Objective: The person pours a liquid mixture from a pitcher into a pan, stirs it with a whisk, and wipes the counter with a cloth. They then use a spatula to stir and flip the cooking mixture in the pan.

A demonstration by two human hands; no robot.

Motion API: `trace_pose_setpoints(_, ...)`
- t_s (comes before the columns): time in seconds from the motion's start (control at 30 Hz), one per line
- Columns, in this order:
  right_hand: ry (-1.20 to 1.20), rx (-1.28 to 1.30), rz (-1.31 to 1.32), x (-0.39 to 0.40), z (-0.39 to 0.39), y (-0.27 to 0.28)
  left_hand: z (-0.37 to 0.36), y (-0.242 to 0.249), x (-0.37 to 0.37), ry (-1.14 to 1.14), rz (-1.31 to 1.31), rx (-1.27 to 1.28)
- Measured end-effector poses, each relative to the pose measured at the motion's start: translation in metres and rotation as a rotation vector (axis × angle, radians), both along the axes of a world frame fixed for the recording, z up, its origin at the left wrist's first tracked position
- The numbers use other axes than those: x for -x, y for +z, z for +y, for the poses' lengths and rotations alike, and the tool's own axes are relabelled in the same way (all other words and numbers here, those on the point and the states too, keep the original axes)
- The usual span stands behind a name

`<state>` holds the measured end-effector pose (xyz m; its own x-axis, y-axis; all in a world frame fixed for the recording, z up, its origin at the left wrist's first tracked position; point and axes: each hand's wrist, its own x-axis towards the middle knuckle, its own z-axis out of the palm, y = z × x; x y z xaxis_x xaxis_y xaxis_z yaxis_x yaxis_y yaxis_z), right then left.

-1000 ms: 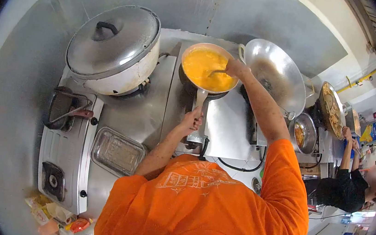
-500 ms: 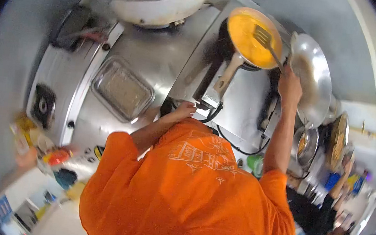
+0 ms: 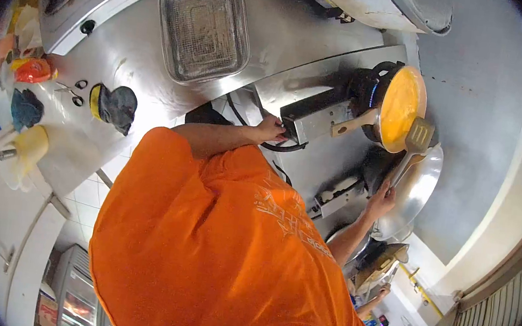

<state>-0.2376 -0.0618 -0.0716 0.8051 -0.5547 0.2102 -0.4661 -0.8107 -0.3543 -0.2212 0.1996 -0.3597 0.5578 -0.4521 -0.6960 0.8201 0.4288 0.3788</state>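
Observation:
My right hand [image 3: 380, 201] is closed around the handle of a slotted spatula [image 3: 418, 136]. The spatula's blade is raised at the near edge of a frying pan [image 3: 402, 108], which contains a smooth yellow-orange mixture. Beneath the pan, a gas burner [image 3: 378, 93] shows a small blue flame. The pan's light-coloured handle [image 3: 352, 123] points toward me, with neither hand on it. My left hand [image 3: 271, 130] is at the front end of the burner's metal housing [image 3: 307, 122], its fingers pinched on the control knob, which they mostly cover.
A large metal wok [image 3: 419, 187] sits beside the pan. A glass tray with a wire rack [image 3: 205, 28] rests on the steel counter to the left, near scissors [image 3: 74, 91] and a dark mitt [image 3: 116, 108]. A big lidded pot [image 3: 369, 1] stands farther back. Another person's arm [image 3: 374, 301] shows beyond.
The spatula has come up out of the yellow-orange mixture to the pan's edge. My left hand has reached the burner's knob. The whole view has turned.

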Motion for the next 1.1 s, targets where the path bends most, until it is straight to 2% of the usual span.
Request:
trace_pose_setpoints(0.1,0.090,0.008,-0.120,0.003,-0.039,-0.029,-0.006,-0.009,0.000,-0.008,0.067,0.041)
trace_pose_setpoints(0.23,0.062,0.040,-0.120,0.002,-0.029,-0.032,-0.010,-0.017,0.001,0.019,0.169,0.123)
trace_pose_setpoints(0.3,0.029,0.089,-0.127,0.004,-0.021,-0.030,-0.008,-0.019,0.000,-0.013,0.146,0.129)
trace_pose_setpoints(0.4,-0.038,-0.059,0.005,0.005,-0.006,-0.011,-0.006,-0.023,-0.002,-0.066,0.065,0.100)
trace_pose_setpoints(0.5,0.083,0.085,-0.173,0.009,-0.004,-0.011,-0.003,-0.019,-0.002,-0.094,-0.037,0.020)
trace_pose_setpoints(0.57,-0.050,-0.285,-0.022,0.011,0.002,-0.004,0.006,0.001,-0.010,-0.189,-0.124,-0.092)
trace_pose_setpoints(0.63,-0.011,-0.443,0.009,0.015,-0.004,-0.006,0.006,-0.002,-0.010,-0.218,-0.178,-0.113)
trace_pose_setpoints(0.7,0.130,-0.373,-0.050,0.015,-0.016,-0.020,0.008,0.003,-0.013,-0.265,-0.191,-0.150)
trace_pose_setpoints(0.73,0.167,-0.333,-0.066,0.012,-0.015,-0.021,0.002,-0.019,-0.011,-0.234,-0.166,-0.066)
trace_pose_setpoints(0.77,0.129,-0.283,-0.064,0.007,0.003,-0.011,0.004,-0.008,-0.016,-0.235,-0.190,-0.107)
trace_pose_setpoints(0.83,0.159,-0.132,-0.079,0.000,0.008,-0.010,0.009,0.009,-0.014,-0.223,-0.221,-0.192)
trace_pose_setpoints(0.9,0.276,0.078,-0.129,0.002,-0.004,-0.020,0.008,0.001,-0.014,-0.269,-0.273,-0.195)
trace_pose_setpoints(0.97,0.184,0.076,-0.114,-0.001,0.001,-0.023,0.008,-0.003,-0.020,-0.351,-0.336,-0.215)
trace_pose_setpoints(1.0,0.137,0.073,-0.104,-0.001,0.004,-0.025,0.006,-0.011,-0.018,-0.308,-0.310,-0.214)
trace_pose_setpoints(1.1,0.072,-0.009,-0.140,-0.003,0.024,-0.023,0.012,0.007,-0.024,-0.395,-0.340,-0.231)
